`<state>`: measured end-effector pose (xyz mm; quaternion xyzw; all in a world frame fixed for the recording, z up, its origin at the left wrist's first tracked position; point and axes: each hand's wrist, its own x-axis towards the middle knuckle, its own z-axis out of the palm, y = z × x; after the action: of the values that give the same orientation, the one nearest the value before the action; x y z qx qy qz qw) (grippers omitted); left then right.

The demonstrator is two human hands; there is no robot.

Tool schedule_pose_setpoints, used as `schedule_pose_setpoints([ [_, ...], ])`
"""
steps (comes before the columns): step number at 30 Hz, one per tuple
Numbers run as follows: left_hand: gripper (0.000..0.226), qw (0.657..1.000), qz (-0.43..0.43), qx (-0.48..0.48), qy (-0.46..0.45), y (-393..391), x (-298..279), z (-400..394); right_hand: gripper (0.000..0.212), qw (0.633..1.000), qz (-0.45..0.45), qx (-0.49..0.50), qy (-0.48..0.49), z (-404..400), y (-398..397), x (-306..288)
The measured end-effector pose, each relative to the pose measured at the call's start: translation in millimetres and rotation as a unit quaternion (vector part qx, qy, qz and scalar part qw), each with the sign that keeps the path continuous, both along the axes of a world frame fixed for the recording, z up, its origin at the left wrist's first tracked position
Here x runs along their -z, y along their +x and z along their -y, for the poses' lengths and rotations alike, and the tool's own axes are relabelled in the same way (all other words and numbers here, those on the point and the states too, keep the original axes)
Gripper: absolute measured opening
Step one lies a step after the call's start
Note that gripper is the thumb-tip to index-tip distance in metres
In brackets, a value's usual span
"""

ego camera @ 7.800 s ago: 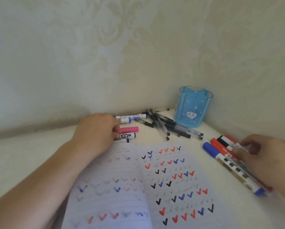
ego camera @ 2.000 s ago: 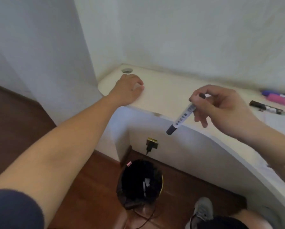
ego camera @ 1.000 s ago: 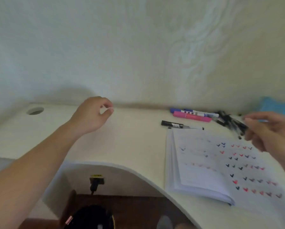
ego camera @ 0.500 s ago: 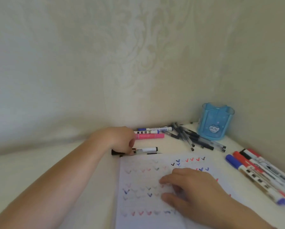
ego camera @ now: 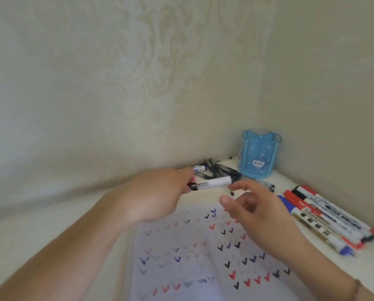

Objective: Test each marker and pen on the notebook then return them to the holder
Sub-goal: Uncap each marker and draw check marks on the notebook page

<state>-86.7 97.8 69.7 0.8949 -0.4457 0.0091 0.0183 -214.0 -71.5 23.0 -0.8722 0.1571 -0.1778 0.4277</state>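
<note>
My left hand grips one end of a white marker with a black cap and holds it level above the open notebook. My right hand hovers just right of it, fingers loosely spread, fingertips close to the marker's capped end; whether they touch it I cannot tell. The notebook pages carry rows of red, blue and black check marks. The blue pen holder with a cat face stands in the desk's back corner and looks empty.
Several black pens and a marker lie in a heap left of the holder. A row of red, blue and black whiteboard markers lies along the right wall. Wallpapered walls close in the desk at the back and right.
My left hand has lifted the black-capped marker off the desk. My right hand has left the notebook page and risen toward the marker's capped end.
</note>
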Motion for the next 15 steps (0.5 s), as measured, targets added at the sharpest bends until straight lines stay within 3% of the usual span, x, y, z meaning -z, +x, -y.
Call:
schedule_pose_setpoints([
  [2, 0.003, 0.992, -0.027, 0.058, -0.108, -23, 11, 18, 0.051, 0.989, 0.034, 0.028, 0.143, 3, 0, -4],
  [5, 0.011, 0.969, -0.050, 0.138, -0.199, -38, 38, 37, 0.043, 0.930, 0.079, 0.018, 0.359, 9, -2, -7],
  [10, 0.024, 0.948, -0.055, 0.175, -0.259, -33, 69, 34, 0.024, 0.934, 0.087, -0.018, 0.347, 10, 0, 2],
  [15, 0.042, 0.936, -0.049, 0.147, -0.315, -35, 71, 31, 0.027, 0.927, 0.114, -0.035, 0.356, 8, 0, 2],
])
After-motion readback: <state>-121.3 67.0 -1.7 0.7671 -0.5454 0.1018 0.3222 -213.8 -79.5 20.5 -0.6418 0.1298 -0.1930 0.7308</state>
